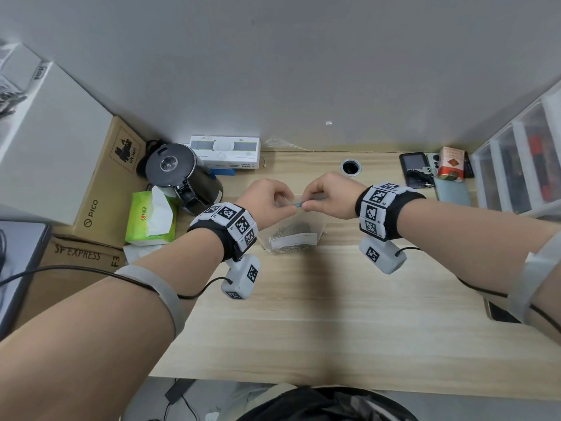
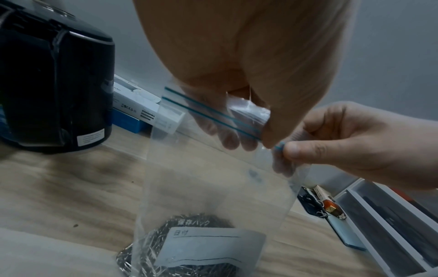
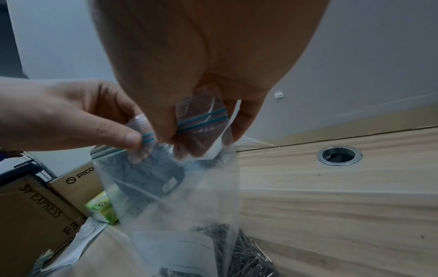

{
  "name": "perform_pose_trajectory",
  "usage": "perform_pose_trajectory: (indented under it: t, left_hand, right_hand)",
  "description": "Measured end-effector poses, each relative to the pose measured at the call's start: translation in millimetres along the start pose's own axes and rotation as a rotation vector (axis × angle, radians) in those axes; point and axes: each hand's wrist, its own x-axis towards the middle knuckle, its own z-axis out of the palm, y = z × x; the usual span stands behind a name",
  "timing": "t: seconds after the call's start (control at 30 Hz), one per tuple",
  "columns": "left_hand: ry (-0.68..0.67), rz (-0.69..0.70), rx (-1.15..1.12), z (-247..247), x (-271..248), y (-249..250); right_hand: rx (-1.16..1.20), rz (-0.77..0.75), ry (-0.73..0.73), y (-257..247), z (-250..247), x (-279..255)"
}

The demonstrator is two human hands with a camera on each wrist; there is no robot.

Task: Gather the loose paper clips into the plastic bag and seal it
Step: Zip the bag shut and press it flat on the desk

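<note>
Above the desk: a clear zip bag (image 1: 293, 230) is held upright over the pale wooden desk (image 1: 303, 314), its bottom resting on the wood.
Left hand: the left hand (image 1: 267, 202) is seen pinching the bag's top edge, thumb in front and fingers behind the film, on the blue double zip strip (image 2: 208, 110).
Right hand: the right hand (image 1: 329, 199) is closed on the same strip just beside the left thumb, with thumb and forefinger clamped on the blue lines.
Grip position: both pinches are placed at the bag's mouth, side by side and nearly touching; the rest of the bag hangs below them.
Paper clips: a dark silvery heap of paper clips (image 2: 189, 224) is gathered at the bottom of the bag, well below both grips, partly behind a white label panel (image 2: 211, 247).
Seal: whether the strip is fully pressed shut cannot be told.
Left of the bag: a black electric kettle (image 1: 182, 174), a green tissue pack (image 1: 150, 218) and a cardboard PICO box (image 1: 106, 189) are set along the desk's left side.
Far right: a red packet (image 1: 452, 164) and phones lie beside clear drawer units (image 1: 516, 165).
Behind the hands: a round cable hole (image 1: 350, 167) is cut in the desk.
</note>
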Motion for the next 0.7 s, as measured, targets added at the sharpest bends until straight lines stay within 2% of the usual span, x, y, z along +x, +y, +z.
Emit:
perform_pose_trajectory:
  t: [0.4,0.7]
  left_hand:
    - [0.004,-0.037,-0.005,2.7,1.3,-2.6]
    - [-0.026,-0.008,0.064,7.5,5.8,3.6]
  right_hand:
    - [0.017,0.026,0.007,3.2,-4.1,-4.3]
    - [-0.024,0.047,0.0,1.7,-2.8,-5.1]
